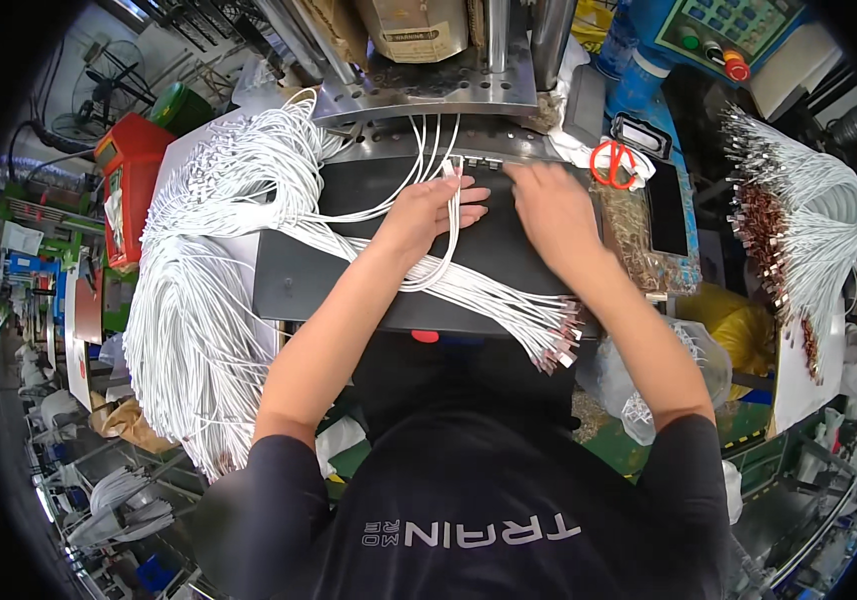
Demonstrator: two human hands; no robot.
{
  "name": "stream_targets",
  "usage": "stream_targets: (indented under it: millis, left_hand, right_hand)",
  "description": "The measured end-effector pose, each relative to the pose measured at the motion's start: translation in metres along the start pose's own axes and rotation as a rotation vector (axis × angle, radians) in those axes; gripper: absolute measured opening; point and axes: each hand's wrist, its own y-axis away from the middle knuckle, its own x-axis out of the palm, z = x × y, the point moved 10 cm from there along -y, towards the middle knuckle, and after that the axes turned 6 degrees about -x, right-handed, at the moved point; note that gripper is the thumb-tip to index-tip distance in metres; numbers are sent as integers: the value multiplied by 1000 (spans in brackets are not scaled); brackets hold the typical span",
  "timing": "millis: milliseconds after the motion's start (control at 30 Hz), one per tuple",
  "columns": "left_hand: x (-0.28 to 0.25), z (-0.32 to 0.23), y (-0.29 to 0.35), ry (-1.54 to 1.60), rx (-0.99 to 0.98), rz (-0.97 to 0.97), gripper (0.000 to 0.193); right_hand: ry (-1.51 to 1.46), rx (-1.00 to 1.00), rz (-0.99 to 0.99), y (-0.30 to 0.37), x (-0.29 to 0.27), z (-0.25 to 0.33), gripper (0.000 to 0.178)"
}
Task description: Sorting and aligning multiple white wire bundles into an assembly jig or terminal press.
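My left hand (437, 218) pinches white cables (454, 215) near their connector ends, thumb against index finger, other fingers loosely spread. These ends are at the front edge of a metal press bed (379, 143). My right hand (554, 212) reaches to the same edge, its fingertips by a row of small dark parts (482, 164). Those fingers are slightly blurred, and whether they grip anything is unclear. Below both hands, a bundle of white cables (489, 292) with brownish connector ends lies across the black work surface (319, 285).
Large heaps of white cables (194, 330) are piled at the left, by a red machine (131, 185). Metal press columns (552, 45) rise ahead. On the right are orange-handled scissors (614, 165), a control panel (729, 40) and a hanging cable bunch (814, 205).
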Motion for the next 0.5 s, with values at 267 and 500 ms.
stream_targets:
  millis: [267, 500]
  left_hand:
    - [-12, 19, -13, -293, 7, 2, 26]
    - [12, 19, -8, -392, 1, 97, 19]
  right_hand:
    - [-51, -152, 67, -6, 39, 1, 34]
    - [-1171, 671, 398, 13, 99, -54, 36]
